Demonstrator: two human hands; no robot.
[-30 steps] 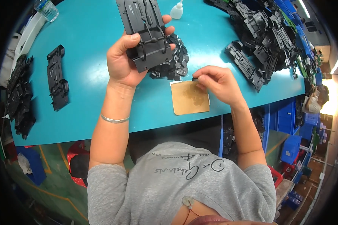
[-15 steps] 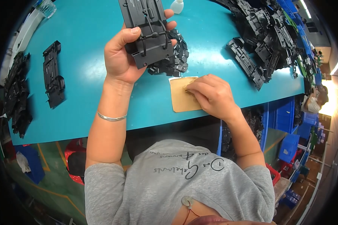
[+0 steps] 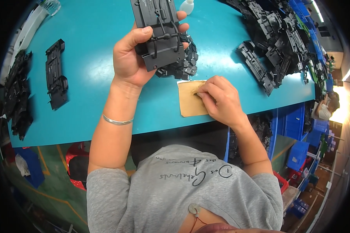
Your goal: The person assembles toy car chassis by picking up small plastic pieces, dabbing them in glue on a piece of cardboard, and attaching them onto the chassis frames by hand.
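Has, at the lower left of the frame, a blue bin (image 3: 35,171) with pale, crumpled material in it and, to the right of that, a red basket (image 3: 71,152) with something black inside (too dark to make out). Has, right of centre below the teal table (image 3: 91,72), black parts between blue walls, and a blue crate (image 3: 293,118) nearer the right edge. Has a whitish squeeze bottle (image 3: 187,7) at upper centre and a clear bottle (image 3: 50,5) at upper left.

Grips a black panel (image 3: 160,44) firmly in the left hand (image 3: 129,56) at upper centre, with the thumb over its left edge and fingertips showing past its right. Holds it tilted above a heap of small black parts (image 3: 188,64), with its lower end beside the palm and its upper end cut off by the frame. Pinches the right hand (image 3: 221,99) closed on a small dark piece (image 3: 198,94) (barely visible at the fingertips), right over a tan pad (image 3: 188,105) near the middle of the frame.
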